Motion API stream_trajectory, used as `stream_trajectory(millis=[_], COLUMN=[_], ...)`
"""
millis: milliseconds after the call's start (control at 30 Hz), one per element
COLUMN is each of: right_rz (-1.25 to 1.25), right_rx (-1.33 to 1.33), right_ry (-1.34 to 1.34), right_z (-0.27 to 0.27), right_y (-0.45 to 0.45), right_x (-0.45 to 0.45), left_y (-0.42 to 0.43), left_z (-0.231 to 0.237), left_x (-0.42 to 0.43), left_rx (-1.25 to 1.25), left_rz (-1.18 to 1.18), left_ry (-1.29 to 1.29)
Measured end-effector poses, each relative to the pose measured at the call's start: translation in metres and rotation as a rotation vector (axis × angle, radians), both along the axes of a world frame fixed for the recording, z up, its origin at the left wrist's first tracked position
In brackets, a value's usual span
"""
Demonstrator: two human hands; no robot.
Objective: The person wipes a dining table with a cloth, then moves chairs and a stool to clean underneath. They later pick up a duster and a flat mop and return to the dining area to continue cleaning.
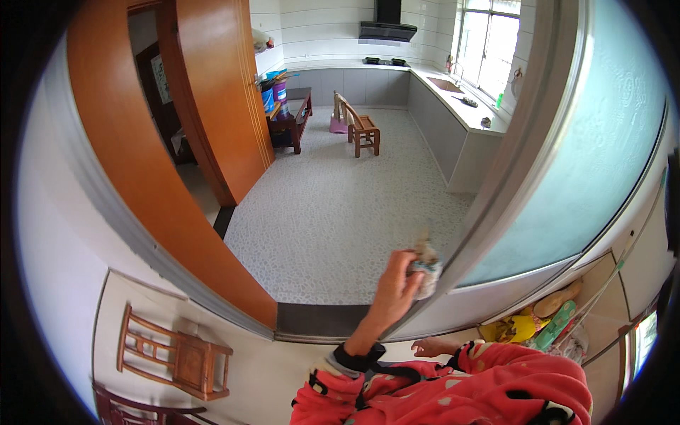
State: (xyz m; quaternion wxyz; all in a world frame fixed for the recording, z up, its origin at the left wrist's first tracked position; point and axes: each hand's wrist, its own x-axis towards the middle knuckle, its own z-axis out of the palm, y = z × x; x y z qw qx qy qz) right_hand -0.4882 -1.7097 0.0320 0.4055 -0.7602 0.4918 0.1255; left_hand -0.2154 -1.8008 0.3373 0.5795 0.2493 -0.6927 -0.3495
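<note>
My left hand (396,287) reaches out in front of me, gripping a crumpled whitish rag (426,281) with some teal on it. The rag is blurred at its top. It lies against the lower part of the metal frame (491,207) of a frosted glass door panel (576,159); whether it presses on the frame I cannot tell. Close to my body, my right hand (433,347) hangs with loosely bent fingers and nothing visible in it. A dark threshold (323,320) crosses the doorway below my left hand.
Beyond the doorway, a small wooden chair (364,130) stands on the patterned floor (329,212). Grey cabinets (441,122) line the kitchen. An orange door (223,95) is at left. A wooden chair (191,361) is at lower left, and yellow bags (512,328) lie at right.
</note>
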Motion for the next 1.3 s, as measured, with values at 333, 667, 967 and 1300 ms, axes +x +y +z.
stream_trajectory(millis=[333, 667, 967, 1300], right_rz=[-0.261, -0.511, -1.071, -1.259], right_rx=[-0.023, -0.055, 0.101, -0.111], right_ry=[-0.042, 0.026, 0.146, -0.372], right_z=[-0.019, -0.045, -0.072, -0.084], right_y=[-0.063, -0.036, -0.003, -0.15], right_x=[0.042, 0.031, 0.083, 0.158], left_y=[-0.055, -0.156, -0.312, -0.499], left_z=[0.018, -0.095, -0.049, -0.097], left_x=[-0.028, -0.042, -0.051, -0.021], left_rx=[-0.021, -0.507, 0.747, 0.058], left_rz=[-0.518, -0.785, -1.308, -1.105], left_ry=[-0.164, -0.708, -0.322, -0.957])
